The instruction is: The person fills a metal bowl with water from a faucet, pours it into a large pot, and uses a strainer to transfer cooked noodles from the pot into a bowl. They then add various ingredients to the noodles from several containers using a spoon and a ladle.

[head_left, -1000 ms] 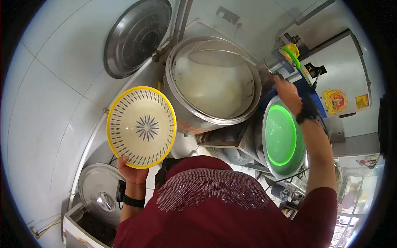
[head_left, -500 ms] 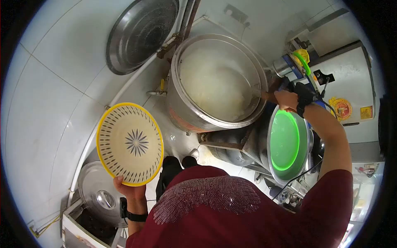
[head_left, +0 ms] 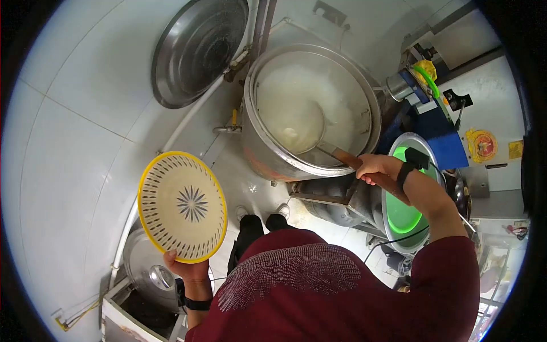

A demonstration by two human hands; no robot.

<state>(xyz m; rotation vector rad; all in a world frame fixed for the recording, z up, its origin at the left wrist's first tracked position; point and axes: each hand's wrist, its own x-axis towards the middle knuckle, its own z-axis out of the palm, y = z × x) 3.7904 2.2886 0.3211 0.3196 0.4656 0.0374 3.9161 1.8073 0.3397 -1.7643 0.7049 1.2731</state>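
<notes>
My left hand (head_left: pixel 185 268) grips the near rim of a yellow-edged strainer basket (head_left: pixel 182 206) with dark slots and a star pattern, tilted up toward me. My right hand (head_left: pixel 377 168) is closed round the wooden handle of a ladle (head_left: pixel 319 141) whose bowl dips into the cloudy white liquid of a large steel pot (head_left: pixel 310 108). The pot stands open, steaming, on a burner frame.
The pot's round lid (head_left: pixel 196 51) leans against the white tiled wall. A green basin (head_left: pixel 407 211) sits in a steel vessel at the right. A second lidded pot (head_left: pixel 149 273) lies low at the left. My feet (head_left: pixel 262 214) stand on wet floor.
My right hand came back from the pot's far side toward me and now holds the ladle with its bowl in the liquid. The strainer stayed in my left hand, shifting slightly lower.
</notes>
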